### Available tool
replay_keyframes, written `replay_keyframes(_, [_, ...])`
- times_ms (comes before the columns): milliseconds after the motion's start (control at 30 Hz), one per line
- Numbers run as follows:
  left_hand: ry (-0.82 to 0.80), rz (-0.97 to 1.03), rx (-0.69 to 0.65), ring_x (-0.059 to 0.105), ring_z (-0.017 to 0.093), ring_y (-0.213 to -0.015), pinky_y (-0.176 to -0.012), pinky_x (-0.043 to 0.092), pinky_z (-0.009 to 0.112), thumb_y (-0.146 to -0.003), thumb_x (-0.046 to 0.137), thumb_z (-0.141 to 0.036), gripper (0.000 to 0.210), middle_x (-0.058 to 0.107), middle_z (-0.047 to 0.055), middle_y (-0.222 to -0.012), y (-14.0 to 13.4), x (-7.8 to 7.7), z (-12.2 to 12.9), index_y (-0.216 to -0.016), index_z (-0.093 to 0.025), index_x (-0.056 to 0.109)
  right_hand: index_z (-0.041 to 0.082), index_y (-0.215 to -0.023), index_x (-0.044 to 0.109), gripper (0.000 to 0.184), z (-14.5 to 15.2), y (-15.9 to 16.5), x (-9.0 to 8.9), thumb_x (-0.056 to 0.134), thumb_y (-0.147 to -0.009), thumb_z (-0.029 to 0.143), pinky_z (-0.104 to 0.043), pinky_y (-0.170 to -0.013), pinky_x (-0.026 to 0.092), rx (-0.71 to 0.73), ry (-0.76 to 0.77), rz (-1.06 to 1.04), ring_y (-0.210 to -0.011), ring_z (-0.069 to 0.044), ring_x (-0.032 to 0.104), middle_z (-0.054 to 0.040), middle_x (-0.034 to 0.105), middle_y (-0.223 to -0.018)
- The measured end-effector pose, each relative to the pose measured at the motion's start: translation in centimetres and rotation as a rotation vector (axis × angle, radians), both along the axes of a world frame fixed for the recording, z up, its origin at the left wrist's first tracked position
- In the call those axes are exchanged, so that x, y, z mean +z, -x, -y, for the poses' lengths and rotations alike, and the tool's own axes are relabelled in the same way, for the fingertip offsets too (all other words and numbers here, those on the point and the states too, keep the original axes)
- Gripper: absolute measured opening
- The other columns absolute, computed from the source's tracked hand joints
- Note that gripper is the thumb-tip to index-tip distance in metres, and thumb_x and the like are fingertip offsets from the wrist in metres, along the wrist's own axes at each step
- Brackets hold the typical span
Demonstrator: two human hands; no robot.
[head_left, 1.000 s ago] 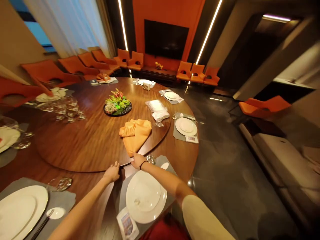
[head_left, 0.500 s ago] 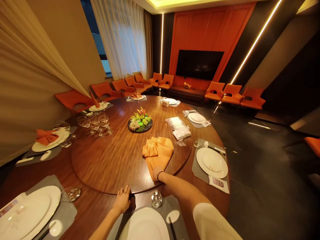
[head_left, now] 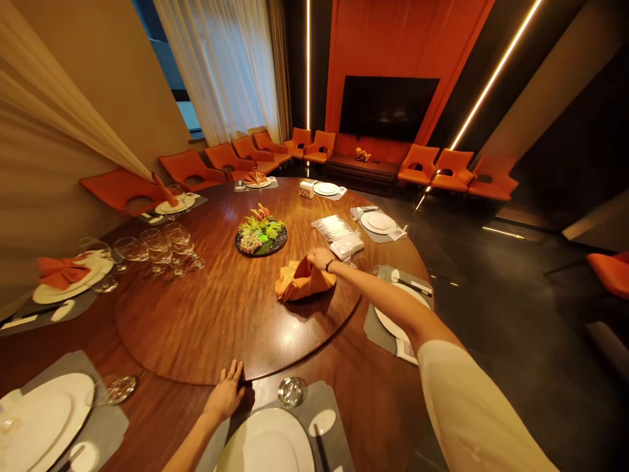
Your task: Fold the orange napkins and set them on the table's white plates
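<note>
My right hand [head_left: 320, 258] reaches out over the round turntable [head_left: 211, 321] and pinches the raised edge of an orange cloth napkin [head_left: 305, 283]. The cloth is partly lifted and bunched, its lower part resting on the wood. My left hand [head_left: 227, 392] lies on the turntable's near rim, fingers stretched out, holding nothing. Just in front of me are stacked white plates [head_left: 270, 446] on a grey placemat, with a small glass [head_left: 291, 391] behind them. Beyond the napkin lies a pack of white wrapped items [head_left: 339, 235].
Several stemmed glasses [head_left: 157, 248] stand on the turntable's left side. A plant arrangement [head_left: 261, 231] on a dark dish sits near its middle. Place settings ring the table, some with folded orange napkins [head_left: 63, 271]. Orange chairs [head_left: 187, 169] line the walls.
My right hand has moved forward and up, lifting and folding the napkin's near part away from me. My left hand stays on the rim. The camera view has tilted slightly down and right.
</note>
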State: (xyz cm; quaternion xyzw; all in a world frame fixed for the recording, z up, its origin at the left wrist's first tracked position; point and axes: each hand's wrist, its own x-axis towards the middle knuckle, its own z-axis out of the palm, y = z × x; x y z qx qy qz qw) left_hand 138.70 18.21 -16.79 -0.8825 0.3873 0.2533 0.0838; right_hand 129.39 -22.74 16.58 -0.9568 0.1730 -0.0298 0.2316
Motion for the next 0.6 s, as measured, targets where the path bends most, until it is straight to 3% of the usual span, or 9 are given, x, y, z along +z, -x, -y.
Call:
replay_keyframes(100, [0.018, -0.032, 0.006, 0.021, 0.038, -0.144, -0.113, 0.032, 0.044, -0.084, 0.041, -0.027, 0.076, 0.008, 0.017, -0.161, 1.0, -0.1, 0.7, -0.153, -0.006, 0.017, 0.012, -0.085, 0.058, 0.027, 4.2, -2.6, 3.8, 0.033, -0.093, 0.017, -0.025, -0.079, 0.041, -0.062, 0.022, 0.306, -0.085, -0.015, 0.053, -0.0064, 0.062, -0.090])
replay_keyframes(200, [0.063, -0.115, 0.068, 0.025, 0.037, -0.142, -0.112, 0.033, 0.045, -0.083, 0.044, -0.030, 0.073, 0.014, 0.016, -0.160, 1.0, 0.5, 1.4, -0.151, -0.008, 0.026, 0.015, -0.089, 0.056, 0.026, 6.5, -4.4, 8.0, 0.031, -0.092, 0.019, -0.025, -0.080, 0.041, -0.085, 0.011, 0.639, -0.081, -0.014, 0.051, -0.0031, 0.059, -0.086])
replay_keyframes(267, [0.150, -0.241, 0.147, 0.037, 0.033, -0.138, -0.113, 0.033, 0.040, -0.084, 0.044, -0.032, 0.064, 0.034, 0.018, -0.153, 0.2, 3.0, 2.3, -0.143, -0.006, 0.041, 0.016, -0.088, 0.055, 0.023, 6.1, -4.8, 10.7, 0.033, -0.092, 0.021, -0.026, -0.081, 0.043, -0.084, 0.003, 0.754, -0.079, -0.015, 0.051, -0.0017, 0.057, -0.082])
replay_keyframes(300, [0.231, -0.317, 0.183, 0.044, 0.029, -0.135, -0.113, 0.034, 0.036, -0.085, 0.043, -0.033, 0.059, 0.047, 0.018, -0.145, -0.4, 5.2, 2.9, -0.136, -0.005, 0.049, 0.016, -0.089, 0.054, 0.023, 5.1, -4.7, 12.0, 0.033, -0.093, 0.022, -0.027, -0.082, 0.043, -0.088, 0.005, 0.828, -0.081, -0.015, 0.052, -0.0015, 0.056, -0.082])
replay_keyframes(367, [0.520, -0.328, 0.287, 0.051, 0.028, -0.129, -0.112, 0.036, 0.038, -0.086, 0.042, -0.036, 0.053, 0.056, 0.018, -0.136, -1.4, 11.9, 4.3, -0.128, -0.007, 0.054, 0.017, -0.096, 0.053, 0.026, 1.6, -4.1, 14.7, 0.028, -0.097, 0.024, -0.027, -0.086, 0.044, -0.072, 0.024, 1.001, -0.087, -0.014, 0.054, -0.0019, 0.055, -0.088])
replay_keyframes(433, [0.972, -0.201, 0.292, 0.049, 0.029, -0.130, -0.112, 0.036, 0.046, -0.086, 0.049, -0.045, 0.056, 0.052, 0.018, -0.140, -1.6, 21.1, 5.8, -0.131, -0.012, 0.050, 0.017, -0.103, 0.051, 0.029, -3.7, -3.0, 16.9, 0.024, -0.098, 0.024, -0.027, -0.087, 0.045, 0.054, 0.051, 1.074, -0.091, -0.013, 0.055, -0.0020, 0.055, -0.092])
replay_keyframes(500, [1.382, -0.087, 0.179, 0.041, 0.029, -0.136, -0.111, 0.038, 0.051, -0.079, 0.066, -0.049, 0.077, 0.036, 0.014, -0.152, -0.4, 31.5, 6.6, -0.144, -0.022, 0.034, 0.016, -0.103, 0.051, 0.026, -10.1, -1.4, 18.7, 0.026, -0.098, 0.023, -0.024, -0.086, 0.045, 0.312, 0.098, 0.978, -0.089, -0.011, 0.055, -0.0013, 0.055, -0.092])
replay_keyframes(567, [1.651, -0.098, -0.060, 0.028, 0.028, -0.143, -0.112, 0.036, 0.051, -0.067, 0.079, -0.047, 0.104, 0.023, 0.010, -0.157, 1.7, 41.1, 6.2, -0.149, -0.031, 0.016, 0.015, -0.101, 0.052, 0.021, -16.4, 0.7, 20.1, 0.032, -0.096, 0.022, -0.021, -0.085, 0.044, 0.598, 0.146, 0.792, -0.087, -0.009, 0.055, 0.0000, 0.057, -0.091])
replay_keyframes(600, [1.725, -0.142, -0.193, 0.031, 0.027, -0.142, -0.111, 0.037, 0.051, -0.063, 0.083, -0.047, 0.111, 0.026, 0.008, -0.154, 3.0, 45.1, 5.3, -0.148, -0.034, 0.013, 0.015, -0.101, 0.052, 0.020, -19.2, 1.9, 20.8, 0.035, -0.094, 0.021, -0.020, -0.084, 0.044, 0.711, 0.157, 0.714, -0.086, -0.008, 0.055, 0.0007, 0.057, -0.090])
